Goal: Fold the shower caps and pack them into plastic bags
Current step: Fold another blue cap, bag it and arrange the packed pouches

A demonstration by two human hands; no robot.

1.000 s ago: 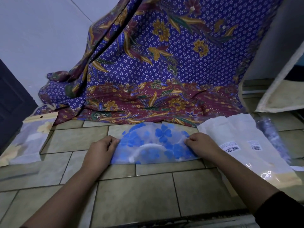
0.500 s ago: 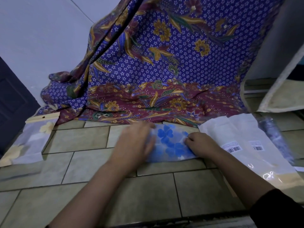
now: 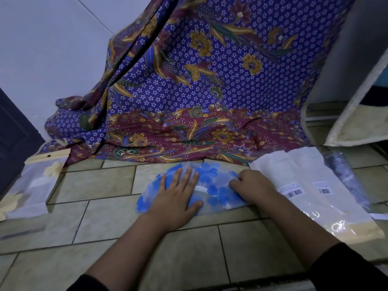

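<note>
— Tiled floor (image 3: 100, 185), in front of the draped batik cloth (image 3: 210, 80): shower cap (image 3: 212, 175) lies flat.
— Change?
— Left hand (image 3: 176, 196) has moved off the cap's edge onto its top, fingers straight, pressing. Right hand (image 3: 252, 185) pinches the right edge. Probably smoothing the fold; plastic bags (image 3: 304, 181) wait just beside.

Tiled floor (image 3: 105, 217), greenish-beige w/ dark grout. Centre: blue-flowered shower cap (image 3: 212, 175) lying flat. Just R of it: clear plastic bags (image 3: 304, 177) w/ barcode labels. Far L: filled bag (image 3: 31, 185), yellow-flower contents. At back, patterned cloth (image 3: 168, 139) drapes down onto tiles.
</note>
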